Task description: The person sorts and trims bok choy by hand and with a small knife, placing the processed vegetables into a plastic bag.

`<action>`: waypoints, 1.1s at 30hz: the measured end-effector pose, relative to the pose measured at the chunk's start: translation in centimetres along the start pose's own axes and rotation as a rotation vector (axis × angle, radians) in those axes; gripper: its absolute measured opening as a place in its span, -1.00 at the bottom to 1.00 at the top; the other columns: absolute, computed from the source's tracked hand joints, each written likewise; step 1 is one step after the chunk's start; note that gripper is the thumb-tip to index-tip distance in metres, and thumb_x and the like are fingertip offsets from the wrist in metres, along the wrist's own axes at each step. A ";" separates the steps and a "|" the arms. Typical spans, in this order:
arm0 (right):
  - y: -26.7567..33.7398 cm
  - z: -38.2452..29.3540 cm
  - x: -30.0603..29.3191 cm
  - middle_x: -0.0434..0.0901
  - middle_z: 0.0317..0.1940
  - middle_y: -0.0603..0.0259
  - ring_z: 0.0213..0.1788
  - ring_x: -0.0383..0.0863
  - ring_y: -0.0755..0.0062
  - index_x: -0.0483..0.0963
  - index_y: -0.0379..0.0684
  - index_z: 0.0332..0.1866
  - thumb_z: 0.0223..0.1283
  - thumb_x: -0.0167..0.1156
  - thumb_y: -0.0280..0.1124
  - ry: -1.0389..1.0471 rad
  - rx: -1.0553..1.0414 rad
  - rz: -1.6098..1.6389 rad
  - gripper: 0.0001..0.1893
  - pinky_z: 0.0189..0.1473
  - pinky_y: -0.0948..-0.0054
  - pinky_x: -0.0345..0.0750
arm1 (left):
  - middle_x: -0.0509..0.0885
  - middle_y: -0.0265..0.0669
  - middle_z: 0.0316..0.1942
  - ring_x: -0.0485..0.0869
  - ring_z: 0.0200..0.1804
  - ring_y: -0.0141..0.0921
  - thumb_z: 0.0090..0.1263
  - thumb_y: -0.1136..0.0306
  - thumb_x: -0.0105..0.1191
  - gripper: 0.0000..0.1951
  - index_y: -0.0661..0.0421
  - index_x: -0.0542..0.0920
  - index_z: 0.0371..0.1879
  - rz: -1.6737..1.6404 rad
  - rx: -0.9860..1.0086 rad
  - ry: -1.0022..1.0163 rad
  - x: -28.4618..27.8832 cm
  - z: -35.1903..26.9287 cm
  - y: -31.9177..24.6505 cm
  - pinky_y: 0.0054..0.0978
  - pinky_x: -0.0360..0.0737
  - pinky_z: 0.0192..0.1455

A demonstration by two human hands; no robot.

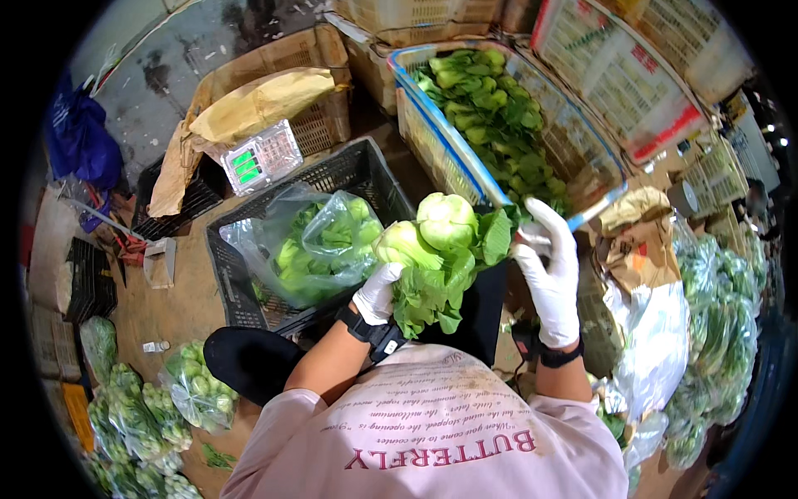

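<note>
My left hand (378, 293), in a white glove, grips heads of bok choy (446, 224) whose pale bases point up and whose leaves hang down. My right hand (550, 274), also gloved in white, is raised just right of the leaves with thumb and fingers apart; a small reddish thing shows by its fingertips, too unclear to name. Left of the held heads, a clear plastic bag (340, 234) with bok choy in it lies in a black plastic crate (249, 310). Beyond my hands, a blue-rimmed plastic basket (430, 140) holds rows of bok choy (486, 112).
A plastic-wrapped scale (262, 159) with a lit display stands behind the black crate, near brown paper (262, 106). Bagged greens lie on the floor at left (199, 387) and are piled at right (717, 330). Stacked crates (623, 81) stand at the back.
</note>
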State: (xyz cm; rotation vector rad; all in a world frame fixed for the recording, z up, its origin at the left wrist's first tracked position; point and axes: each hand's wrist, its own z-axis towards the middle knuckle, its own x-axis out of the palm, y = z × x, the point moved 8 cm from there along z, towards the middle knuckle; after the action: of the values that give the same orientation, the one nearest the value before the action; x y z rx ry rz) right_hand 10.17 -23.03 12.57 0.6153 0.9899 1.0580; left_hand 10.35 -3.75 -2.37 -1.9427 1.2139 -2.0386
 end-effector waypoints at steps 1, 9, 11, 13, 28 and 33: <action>0.4 -0.3 0.6 0.51 0.13 0.13 0.17 0.49 0.29 0.33 -0.23 0.31 0.11 0.38 -0.31 0.040 -0.088 -0.084 -0.35 0.21 0.37 0.44 | 0.52 -0.24 0.13 0.53 0.18 -0.32 -0.08 0.06 0.43 -0.12 0.17 0.35 0.25 0.173 0.033 0.067 1.4 0.2 -0.7 -0.32 0.48 0.28; -3.0 -2.9 4.4 0.47 0.19 0.22 0.21 0.45 0.43 0.32 -0.24 0.35 0.10 0.40 -0.28 0.529 0.483 0.606 -0.30 0.30 0.42 0.35 | 0.44 -0.32 0.16 0.43 0.22 -0.42 -0.14 0.17 0.48 -0.08 0.17 0.32 0.28 0.393 0.062 0.232 4.3 -2.5 -1.6 -0.43 0.37 0.32; -2.8 -3.6 4.6 0.46 0.19 0.22 0.22 0.43 0.45 0.29 -0.24 0.37 0.11 0.39 -0.29 0.557 0.462 0.554 -0.29 0.31 0.43 0.34 | 0.45 -0.32 0.15 0.44 0.21 -0.41 -0.16 0.27 0.50 -0.09 0.15 0.33 0.28 0.394 0.093 0.208 4.4 -3.1 -1.8 -0.44 0.35 0.33; -1.0 -3.9 4.9 0.45 0.21 0.23 0.23 0.42 0.43 0.28 -0.21 0.38 0.01 0.45 -0.36 0.561 0.381 0.397 -0.22 0.31 0.42 0.33 | 0.37 -0.22 0.26 0.35 0.32 -0.34 -0.21 0.21 0.53 -0.08 0.12 0.38 0.26 0.748 0.278 0.201 4.9 -3.7 -2.5 -0.38 0.28 0.38; -3.9 -4.1 3.4 0.46 0.17 0.10 0.23 0.47 0.27 0.26 -0.27 0.29 0.29 0.13 -0.26 -0.210 0.201 0.750 -0.48 0.28 0.28 0.43 | 0.26 -0.28 0.29 0.15 0.32 -0.20 0.08 0.02 0.27 -0.45 -0.53 0.56 0.16 2.167 0.947 -0.042 11.5 -7.8 -1.5 0.02 0.07 0.37; -6.0 -4.0 4.4 0.53 -0.01 0.26 0.02 0.47 0.53 0.39 -0.26 0.14 0.35 0.11 -0.37 -0.260 0.297 0.605 -0.67 0.13 0.52 0.41 | 0.18 -0.35 0.43 0.10 0.40 -0.16 0.10 -0.04 0.24 -0.41 -0.41 0.54 0.21 2.277 1.057 -0.320 10.9 -7.5 -2.2 0.11 -0.03 0.39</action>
State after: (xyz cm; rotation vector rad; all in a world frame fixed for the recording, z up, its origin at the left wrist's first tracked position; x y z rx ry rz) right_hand 9.82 -21.49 4.32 1.3189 0.7476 1.3198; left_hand 2.64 -4.69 8.57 0.1747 0.8186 -0.5184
